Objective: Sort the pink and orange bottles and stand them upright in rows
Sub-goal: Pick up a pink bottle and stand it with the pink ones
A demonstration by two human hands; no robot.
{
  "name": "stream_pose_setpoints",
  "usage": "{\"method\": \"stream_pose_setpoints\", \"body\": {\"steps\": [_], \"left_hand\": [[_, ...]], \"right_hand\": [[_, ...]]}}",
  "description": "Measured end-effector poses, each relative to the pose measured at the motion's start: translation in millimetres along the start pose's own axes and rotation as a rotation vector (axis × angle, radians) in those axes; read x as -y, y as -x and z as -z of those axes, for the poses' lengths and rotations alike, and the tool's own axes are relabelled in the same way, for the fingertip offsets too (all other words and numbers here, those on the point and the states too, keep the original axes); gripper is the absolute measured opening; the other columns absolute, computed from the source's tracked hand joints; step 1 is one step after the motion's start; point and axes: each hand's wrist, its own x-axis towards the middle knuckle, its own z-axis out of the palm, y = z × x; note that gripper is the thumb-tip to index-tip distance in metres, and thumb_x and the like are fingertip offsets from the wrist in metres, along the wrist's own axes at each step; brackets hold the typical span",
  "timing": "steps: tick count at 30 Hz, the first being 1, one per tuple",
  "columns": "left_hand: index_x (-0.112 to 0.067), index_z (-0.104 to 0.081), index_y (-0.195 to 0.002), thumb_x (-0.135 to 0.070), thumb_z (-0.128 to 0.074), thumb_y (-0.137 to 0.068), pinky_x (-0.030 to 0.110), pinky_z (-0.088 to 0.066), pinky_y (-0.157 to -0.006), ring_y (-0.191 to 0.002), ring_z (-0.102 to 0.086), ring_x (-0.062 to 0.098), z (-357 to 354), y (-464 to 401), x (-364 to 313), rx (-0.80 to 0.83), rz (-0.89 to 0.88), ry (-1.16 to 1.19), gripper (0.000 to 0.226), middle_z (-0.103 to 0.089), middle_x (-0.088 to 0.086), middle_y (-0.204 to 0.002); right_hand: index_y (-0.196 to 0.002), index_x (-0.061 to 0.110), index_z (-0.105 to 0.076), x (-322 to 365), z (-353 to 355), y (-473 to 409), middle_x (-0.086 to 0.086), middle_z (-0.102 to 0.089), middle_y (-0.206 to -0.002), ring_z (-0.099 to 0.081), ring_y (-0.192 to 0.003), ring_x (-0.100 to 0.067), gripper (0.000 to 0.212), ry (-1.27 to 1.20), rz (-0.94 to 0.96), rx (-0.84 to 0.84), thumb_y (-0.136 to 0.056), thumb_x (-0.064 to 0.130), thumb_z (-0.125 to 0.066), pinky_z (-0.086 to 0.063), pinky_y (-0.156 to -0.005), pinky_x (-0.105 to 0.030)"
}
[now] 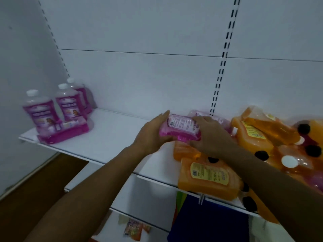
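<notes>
Left hand (150, 135) and right hand (208, 135) gripping flat pink liquid-filled plastic bottle (180, 130), fingers curling round ends, lifting above white shelf (111, 133) by orange bottle pile (258, 137). Likely heavy, sloshing, slick plastic; gripping both ends probably safest.

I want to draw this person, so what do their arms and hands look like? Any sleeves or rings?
Both forearms are bare, with no sleeves showing. The left hand and right hand wear no gloves. I see no watch, bracelet or rings, though the picture is dim and blurry.
</notes>
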Motion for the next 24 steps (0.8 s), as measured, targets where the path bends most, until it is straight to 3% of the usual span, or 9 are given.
{"method": "stream_pose_setpoints", "body": {"steps": [7, 10, 12, 14, 16, 19, 22, 24], "left_hand": [[-0.018, -0.033, -0.149, -0.057, -0.066, -0.068, 0.041, -0.038, -0.111, -0.132, -0.047, 0.021, 89.0, 64.0, 54.1, -0.249, 0.264, -0.145, 0.096, -0.048, 0.003, -0.146], [-0.017, -0.038, -0.146, -0.044, -0.074, -0.071, 0.03, -0.045, -0.103, -0.122, -0.053, 0.014, 125.4, 90.7, 85.1, -0.349, 0.362, -0.14, 0.087, -0.055, -0.001, -0.137], [-0.017, -0.041, -0.144, -0.034, -0.077, -0.074, 0.012, -0.044, -0.091, -0.113, -0.054, 0.006, 147.5, 103.7, 104.9, -0.399, 0.411, -0.123, 0.08, -0.056, -0.006, -0.131], [-0.019, -0.042, -0.143, -0.037, -0.075, -0.073, 0.005, -0.038, -0.086, -0.112, -0.052, 0.003, 168.8, 111.9, 123.1, -0.438, 0.443, -0.133, 0.08, -0.056, -0.004, -0.132], [-0.019, -0.042, -0.143, -0.042, -0.073, -0.07, 0.016, -0.042, -0.092, -0.116, -0.054, 0.009, 187.9, 117.1, 140.0, -0.476, 0.464, -0.15, 0.083, -0.057, 0.0, -0.133], [-0.016, -0.042, -0.144, -0.042, -0.074, -0.071, 0.033, -0.045, -0.103, -0.121, -0.055, 0.019, 211.0, 120.8, 163.2, -0.537, 0.501, -0.168, 0.083, -0.057, 0.004, -0.136], [-0.018, -0.039, -0.145, -0.048, -0.069, -0.067, 0.035, -0.046, -0.102, -0.121, -0.055, 0.019, 227.6, 120.7, 181.6, -0.568, 0.54, -0.156, 0.089, -0.056, 0.003, -0.136], [-0.021, -0.041, -0.143, -0.05, -0.067, -0.064, 0.027, -0.047, -0.098, -0.114, -0.057, 0.014, 235.7, 119.4, 190.8, -0.591, 0.537, -0.142, 0.089, -0.058, -0.005, -0.129]], "right_hand": [[-0.138, 0.025, -0.041, 100.2, -42.1, -66.4, -0.006, -0.051, -0.129, -0.054, -0.113, -0.028, 0.077, -0.157, 0.289, 0.13, -0.073, 0.051, -0.074, -0.049, -0.094, -0.046], [-0.137, 0.027, -0.042, 152.8, -70.8, -93.5, -0.006, -0.05, -0.128, -0.055, -0.113, -0.027, 0.076, -0.267, 0.371, 0.203, -0.072, 0.052, -0.075, -0.05, -0.094, -0.048], [-0.141, 0.027, -0.039, 185.1, -88.5, -111.7, -0.009, -0.041, -0.138, -0.053, -0.119, -0.027, 0.082, -0.311, 0.405, 0.239, -0.072, 0.047, -0.078, -0.048, -0.098, -0.048], [-0.141, 0.024, -0.042, 214.2, -104.6, -129.8, -0.009, -0.04, -0.137, -0.055, -0.114, -0.022, 0.08, -0.36, 0.435, 0.265, -0.073, 0.036, -0.081, -0.048, -0.098, -0.037], [-0.136, 0.025, -0.047, 241.6, -118.5, -147.0, -0.004, -0.047, -0.128, -0.053, -0.107, -0.014, 0.073, -0.39, 0.489, 0.269, -0.073, 0.034, -0.082, -0.047, -0.093, -0.028], [-0.136, 0.027, -0.048, 273.0, -138.9, -174.0, -0.001, -0.052, -0.126, -0.052, -0.113, -0.014, 0.075, -0.398, 0.543, 0.272, -0.071, 0.036, -0.083, -0.049, -0.097, -0.032], [-0.14, 0.022, -0.045, 294.7, -151.4, -195.8, -0.003, -0.051, -0.13, -0.05, -0.118, -0.017, 0.078, -0.408, 0.572, 0.271, -0.072, 0.033, -0.083, -0.047, -0.102, -0.035], [-0.141, 0.019, -0.044, 306.4, -158.0, -206.8, -0.005, -0.05, -0.132, -0.049, -0.121, -0.02, 0.077, -0.411, 0.604, 0.285, -0.074, 0.03, -0.082, -0.046, -0.103, -0.037]]}}
